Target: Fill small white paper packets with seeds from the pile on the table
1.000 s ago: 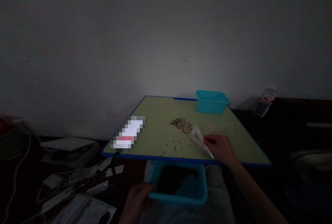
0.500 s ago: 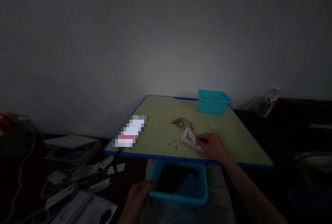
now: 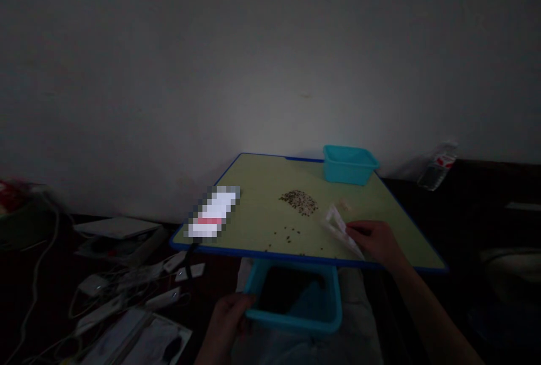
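Short, low strokes should suit the small dark grains [image 3: 288,238], with the right grip [image 3: 380,239] pinching the folded, thin whitish strip [image 3: 343,235] and the left grip [image 3: 229,312] pinching the nearer turquoise rectangular plastic tub [image 3: 291,323].

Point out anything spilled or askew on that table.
A few dark grains lie scattered between the mixed pile and the table's near edge; they look stray, sitting well apart from the pile. Nothing looks clearly damaged.
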The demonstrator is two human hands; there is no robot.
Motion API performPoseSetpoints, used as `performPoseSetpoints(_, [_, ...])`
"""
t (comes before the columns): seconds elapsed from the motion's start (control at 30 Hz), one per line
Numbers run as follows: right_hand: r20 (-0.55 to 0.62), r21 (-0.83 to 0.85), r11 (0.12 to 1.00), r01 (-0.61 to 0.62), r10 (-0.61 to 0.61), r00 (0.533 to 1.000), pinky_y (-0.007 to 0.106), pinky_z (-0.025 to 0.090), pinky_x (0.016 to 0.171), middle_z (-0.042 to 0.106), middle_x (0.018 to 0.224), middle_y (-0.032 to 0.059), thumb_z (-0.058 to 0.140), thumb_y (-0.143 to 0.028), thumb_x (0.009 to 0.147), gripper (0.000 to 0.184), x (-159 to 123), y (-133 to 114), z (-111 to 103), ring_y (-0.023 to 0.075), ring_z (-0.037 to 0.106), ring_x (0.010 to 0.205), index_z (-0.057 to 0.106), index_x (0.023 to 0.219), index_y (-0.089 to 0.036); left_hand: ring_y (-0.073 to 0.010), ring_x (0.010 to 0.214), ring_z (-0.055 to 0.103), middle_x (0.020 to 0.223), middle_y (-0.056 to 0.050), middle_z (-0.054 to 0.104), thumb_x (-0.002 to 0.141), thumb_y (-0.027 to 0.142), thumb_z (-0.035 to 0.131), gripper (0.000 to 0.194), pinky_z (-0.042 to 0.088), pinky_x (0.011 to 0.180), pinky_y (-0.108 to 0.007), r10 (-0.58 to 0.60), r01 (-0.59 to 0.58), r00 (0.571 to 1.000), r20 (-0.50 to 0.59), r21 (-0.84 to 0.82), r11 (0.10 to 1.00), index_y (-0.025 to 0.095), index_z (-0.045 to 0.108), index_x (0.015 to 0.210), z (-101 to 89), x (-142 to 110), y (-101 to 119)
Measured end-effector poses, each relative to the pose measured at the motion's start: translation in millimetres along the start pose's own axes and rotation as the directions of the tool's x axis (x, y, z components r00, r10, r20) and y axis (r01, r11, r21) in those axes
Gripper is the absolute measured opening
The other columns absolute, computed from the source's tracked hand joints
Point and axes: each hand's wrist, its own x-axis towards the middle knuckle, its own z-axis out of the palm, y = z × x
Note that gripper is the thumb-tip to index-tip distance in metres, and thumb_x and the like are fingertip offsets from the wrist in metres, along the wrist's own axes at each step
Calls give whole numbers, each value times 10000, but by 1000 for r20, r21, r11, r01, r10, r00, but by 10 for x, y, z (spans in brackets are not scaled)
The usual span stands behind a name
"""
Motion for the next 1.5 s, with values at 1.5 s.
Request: performPoseSetpoints(1.5, [275,71,980,187,-200,941,241,457,610,701,735,-3,502,-266,761,249,367,-383,394,161,613,664,730,839,-201,-86,237,359,247,62,389,676,388,609,403,245,324,-208,44,-43,999,-18,10,999,195,464,355,-57,40,18])
